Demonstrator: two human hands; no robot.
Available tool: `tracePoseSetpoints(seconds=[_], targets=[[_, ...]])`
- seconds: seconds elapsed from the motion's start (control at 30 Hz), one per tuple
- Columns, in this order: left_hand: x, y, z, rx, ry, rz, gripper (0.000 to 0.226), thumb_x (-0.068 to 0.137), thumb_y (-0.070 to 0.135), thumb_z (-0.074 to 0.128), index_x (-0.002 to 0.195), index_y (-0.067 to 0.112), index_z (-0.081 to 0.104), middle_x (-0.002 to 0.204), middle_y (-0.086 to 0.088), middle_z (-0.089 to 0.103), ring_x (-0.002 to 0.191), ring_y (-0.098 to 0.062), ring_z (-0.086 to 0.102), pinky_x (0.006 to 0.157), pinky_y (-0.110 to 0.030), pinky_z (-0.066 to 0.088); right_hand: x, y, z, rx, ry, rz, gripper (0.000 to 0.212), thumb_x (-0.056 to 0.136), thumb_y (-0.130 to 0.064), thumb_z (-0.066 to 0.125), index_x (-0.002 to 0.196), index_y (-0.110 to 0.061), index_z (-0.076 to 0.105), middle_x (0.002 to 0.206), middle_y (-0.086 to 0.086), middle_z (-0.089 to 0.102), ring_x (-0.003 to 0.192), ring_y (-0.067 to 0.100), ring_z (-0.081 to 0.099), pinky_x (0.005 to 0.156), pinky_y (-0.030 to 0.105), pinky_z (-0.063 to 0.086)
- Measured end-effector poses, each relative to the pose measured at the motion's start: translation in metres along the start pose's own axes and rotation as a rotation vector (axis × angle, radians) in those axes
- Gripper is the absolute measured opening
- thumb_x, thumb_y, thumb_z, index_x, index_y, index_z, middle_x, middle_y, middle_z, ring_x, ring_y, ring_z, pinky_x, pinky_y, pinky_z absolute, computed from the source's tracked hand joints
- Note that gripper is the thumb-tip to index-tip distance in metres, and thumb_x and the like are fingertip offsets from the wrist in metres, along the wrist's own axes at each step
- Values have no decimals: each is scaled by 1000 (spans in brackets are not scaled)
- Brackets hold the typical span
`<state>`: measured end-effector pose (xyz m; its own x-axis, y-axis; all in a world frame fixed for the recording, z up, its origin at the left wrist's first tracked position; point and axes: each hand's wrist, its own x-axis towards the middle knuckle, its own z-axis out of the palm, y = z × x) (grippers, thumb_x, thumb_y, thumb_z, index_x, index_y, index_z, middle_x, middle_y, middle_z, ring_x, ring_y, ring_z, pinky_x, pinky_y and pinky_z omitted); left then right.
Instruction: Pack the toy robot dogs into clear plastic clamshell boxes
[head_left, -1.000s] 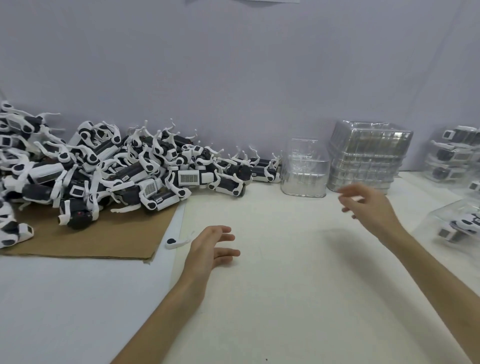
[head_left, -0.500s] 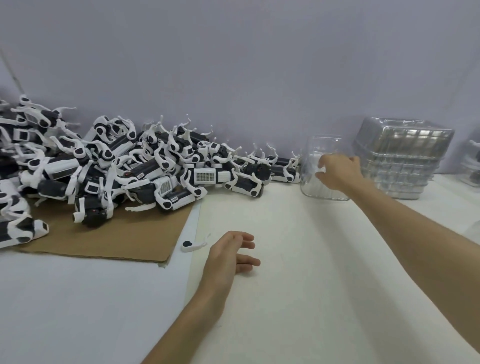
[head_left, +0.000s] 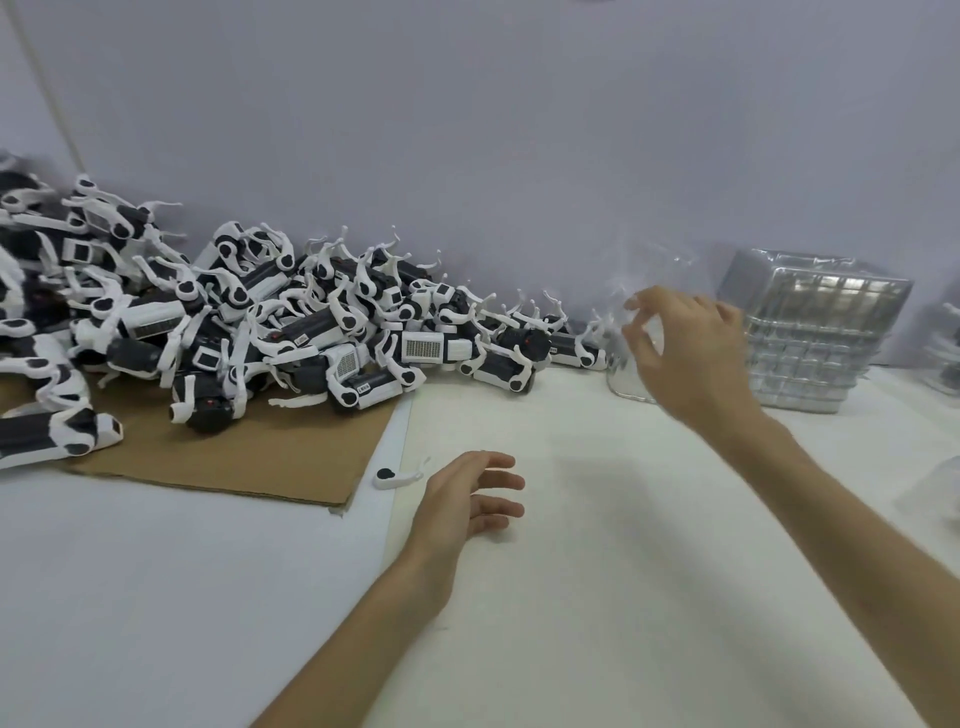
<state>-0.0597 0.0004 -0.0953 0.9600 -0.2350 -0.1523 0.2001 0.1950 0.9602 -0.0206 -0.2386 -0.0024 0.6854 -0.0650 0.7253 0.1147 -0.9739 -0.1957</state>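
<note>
the right hand (head_left: 691, 358) had thumb and fingertips curled in a pinch on the rim of a clear box (head_left: 647, 270), raised just left of the stack of boxes (head_left: 810, 322) — blur smeared the plastic, so the exact contact was hard to read. the shell probably weighed little, flexed and slipped; its stiffer rim looked the best hold. the left hand (head_left: 467, 499) lay loose on the table (head_left: 597, 597), holding nothing. the toy dogs (head_left: 311, 332) sat heaped at left — the pile's edge cut off.
</note>
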Motion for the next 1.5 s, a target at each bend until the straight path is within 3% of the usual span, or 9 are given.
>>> tracePoseSetpoints(seconds=[0.2, 0.33, 0.53, 0.67, 0.77, 0.87, 1.03, 1.2, 1.5], targets=[[-3, 4, -4, -161, -27, -30, 42, 105, 39, 38, 115, 10, 67, 104, -10, 76, 82, -23, 71, 74, -33, 52, -103, -52, 7, 116, 4, -188, 20, 88, -23, 68, 109, -22, 69, 102, -8, 70, 100, 16, 59, 101, 36, 30], [-2, 5, -6, -193, -66, -13, 28, 103, 32, 45, 103, 14, 66, 95, -6, 73, 80, -20, 67, 77, -33, 47, -128, -58, 20, 149, -55, -227, 28, 84, -21, 81, 110, -24, 72, 103, -11, 70, 98, 17, 64, 103, 41, 36], [2, 1, -11, -330, -58, -15, 12, 101, 24, 50, 95, 16, 57, 68, 1, 52, 63, -15, 48, 70, -31, 37, -128, -66, 11, 280, -97, -207, 31, 96, -39, 55, 120, -26, 70, 113, -15, 68, 109, 7, 60, 113, 40, 28], [2, 6, -14, -309, -85, 30, 13, 101, 24, 48, 96, 15, 56, 65, 1, 45, 59, -14, 44, 68, -30, 35, -117, -57, 2, 319, 82, -82, 27, 91, -25, 64, 118, -23, 69, 114, -12, 69, 109, 9, 61, 109, 30, 29], [-2, 7, -12, -237, -148, 78, 13, 100, 24, 48, 93, 15, 55, 67, 1, 46, 62, -15, 44, 69, -31, 37, -112, -45, -4, 227, 105, -3, 43, 82, -20, 77, 124, -23, 66, 117, -9, 69, 111, 13, 60, 107, 35, 30], [-6, 7, -7, -127, -234, 146, 14, 94, 27, 55, 87, 14, 56, 68, -1, 48, 66, -16, 45, 69, -30, 37, -111, -41, -5, 114, 26, 28, 57, 75, -30, 87, 127, -26, 65, 119, -9, 69, 113, 18, 60, 106, 37, 26], [-10, 4, -3, 12, -390, 183, 15, 88, 34, 61, 86, 19, 64, 66, -4, 47, 70, -24, 37, 71, -31, 37, -111, -45, -6, 16, 72, 29, 45, 73, -45, 85, 113, -31, 71, 113, -12, 69, 108, 19, 59, 95, 35, 21], [-10, 0, -2, 105, -446, 155, 26, 82, 44, 65, 90, 20, 68, 67, -2, 54, 70, -21, 38, 69, -21, 43, -112, -48, -6, 77, 155, -45, 23, 79, -25, 77, 101, -27, 70, 105, -14, 69, 100, 17, 61, 95, 28, 23], [-10, 2, -1, 130, -369, 188, 42, 81, 49, 58, 104, 17, 72, 100, -12, 74, 81, -20, 52, 74, -27, 43, -109, -45, -9, 52, 207, -23, 39, 72, -3, 83, 105, -22, 74, 115, -7, 68, 110, 20, 57, 91, 28, 24]])
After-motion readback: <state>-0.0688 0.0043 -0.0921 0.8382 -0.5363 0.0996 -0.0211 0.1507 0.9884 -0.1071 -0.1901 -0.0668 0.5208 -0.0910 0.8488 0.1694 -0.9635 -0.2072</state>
